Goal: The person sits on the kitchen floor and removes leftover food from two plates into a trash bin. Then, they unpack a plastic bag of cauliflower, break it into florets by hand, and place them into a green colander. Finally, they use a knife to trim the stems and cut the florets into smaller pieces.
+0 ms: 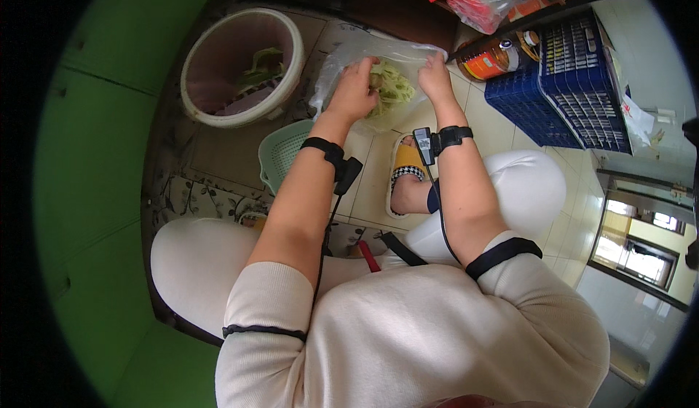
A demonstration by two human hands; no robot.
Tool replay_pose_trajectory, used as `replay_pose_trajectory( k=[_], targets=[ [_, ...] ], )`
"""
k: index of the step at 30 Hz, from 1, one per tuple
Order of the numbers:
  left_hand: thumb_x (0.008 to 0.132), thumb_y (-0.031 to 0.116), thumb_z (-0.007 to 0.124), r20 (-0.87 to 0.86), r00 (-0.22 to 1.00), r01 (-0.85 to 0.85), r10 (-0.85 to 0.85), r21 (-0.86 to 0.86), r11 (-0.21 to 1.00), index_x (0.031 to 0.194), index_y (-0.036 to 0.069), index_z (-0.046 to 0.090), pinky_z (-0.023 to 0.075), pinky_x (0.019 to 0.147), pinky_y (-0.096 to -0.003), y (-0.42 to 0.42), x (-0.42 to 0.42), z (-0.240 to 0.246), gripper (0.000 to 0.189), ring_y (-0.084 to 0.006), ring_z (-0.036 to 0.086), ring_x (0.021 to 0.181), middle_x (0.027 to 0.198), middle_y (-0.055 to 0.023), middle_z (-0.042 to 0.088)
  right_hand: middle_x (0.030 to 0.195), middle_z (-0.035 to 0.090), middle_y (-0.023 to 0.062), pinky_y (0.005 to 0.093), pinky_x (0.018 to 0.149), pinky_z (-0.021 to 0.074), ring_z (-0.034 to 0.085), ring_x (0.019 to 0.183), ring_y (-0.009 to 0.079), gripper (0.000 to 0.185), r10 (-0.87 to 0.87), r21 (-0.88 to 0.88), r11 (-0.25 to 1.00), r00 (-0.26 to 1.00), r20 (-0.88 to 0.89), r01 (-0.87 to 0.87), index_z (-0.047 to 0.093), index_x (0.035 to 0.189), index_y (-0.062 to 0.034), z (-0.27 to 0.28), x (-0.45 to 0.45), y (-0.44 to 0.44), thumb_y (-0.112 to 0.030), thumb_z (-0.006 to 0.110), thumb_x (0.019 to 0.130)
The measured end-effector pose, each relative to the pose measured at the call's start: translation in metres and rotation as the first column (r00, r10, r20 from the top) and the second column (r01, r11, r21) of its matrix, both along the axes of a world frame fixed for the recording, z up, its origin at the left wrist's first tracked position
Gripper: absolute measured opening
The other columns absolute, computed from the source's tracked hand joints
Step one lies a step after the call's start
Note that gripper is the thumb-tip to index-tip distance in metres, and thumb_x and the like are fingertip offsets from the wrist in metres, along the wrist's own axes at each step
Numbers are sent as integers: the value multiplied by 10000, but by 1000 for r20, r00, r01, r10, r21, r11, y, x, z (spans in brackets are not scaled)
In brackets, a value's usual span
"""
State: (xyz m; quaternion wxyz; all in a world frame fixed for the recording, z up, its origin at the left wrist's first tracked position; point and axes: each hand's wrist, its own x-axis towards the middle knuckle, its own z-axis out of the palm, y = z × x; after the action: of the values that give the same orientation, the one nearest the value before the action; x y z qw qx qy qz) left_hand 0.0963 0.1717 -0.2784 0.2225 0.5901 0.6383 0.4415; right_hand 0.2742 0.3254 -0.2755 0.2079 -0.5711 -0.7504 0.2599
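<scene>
A thin clear plastic bag lies spread on the tiled floor, with pale green shredded or leafy vegetables inside it. My left hand reaches over the bag's left part, its fingers curled beside the vegetables; whether they grip anything is hidden. On the other side, my right hand pinches the bag's edge between its fingertips. Below my left hand stands a light green perforated plastic basket, partly covered by my forearm. To its upper left is a round whitish bin holding green leafy scraps.
Blue plastic crates stand at the right, beside a large jar with an orange label. Packaged goods rest on a shelf above. Green cabinet doors line the left. My slippered foot is below the bag.
</scene>
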Motion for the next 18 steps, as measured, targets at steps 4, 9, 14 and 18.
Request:
replay_pose_trajectory(
  k=[4, 9, 14, 18],
  targets=[
    [864, 85, 742, -66, 998, 4, -6, -34, 999, 1426, 119, 535, 530, 960, -480, 9, 10, -11, 600, -438, 633, 1133, 1266, -223, 648, 1340, 608, 350, 470, 998, 535, 633, 1203, 478, 529, -184, -688, 717, 921, -344, -114, 461, 1415, 95, 17, -6, -5, -33, 514, 905],
    [935, 130, 680, -168, 980, -115, 107, -40, 993, 1267, 124, 671, 554, 904, -486, 18, 15, -22, 332, -423, 665, 1060, 1246, -174, 669, 1222, 697, 271, 442, 935, 558, 677, 1142, 400, 414, 73, -482, 876, 990, 125, -3, 621, 1304, 46, -36, -18, -8, -87, 554, 918],
    [905, 85, 708, -91, 985, -149, 144, -50, 988, 1232, 113, 679, 553, 886, -485, 18, 5, -23, 329, -401, 673, 1058, 1221, -161, 678, 1279, 699, 202, 405, 952, 543, 672, 1133, 399, 427, 130, -240, 963, 991, 20, -122, 686, 1290, -48, -67, -5, 4, -127, 634, 874],
    [895, 66, 721, -74, 988, -135, 133, -20, 991, 1216, 111, 690, 559, 873, -466, 18, 0, -24, 326, -397, 674, 1059, 1211, -159, 685, 1252, 703, 168, 407, 1003, 521, 632, 1201, 382, 489, 416, -237, 898, 890, 186, -370, 692, 1291, -78, -50, -15, -12, -113, 703, 804]
  ],
)
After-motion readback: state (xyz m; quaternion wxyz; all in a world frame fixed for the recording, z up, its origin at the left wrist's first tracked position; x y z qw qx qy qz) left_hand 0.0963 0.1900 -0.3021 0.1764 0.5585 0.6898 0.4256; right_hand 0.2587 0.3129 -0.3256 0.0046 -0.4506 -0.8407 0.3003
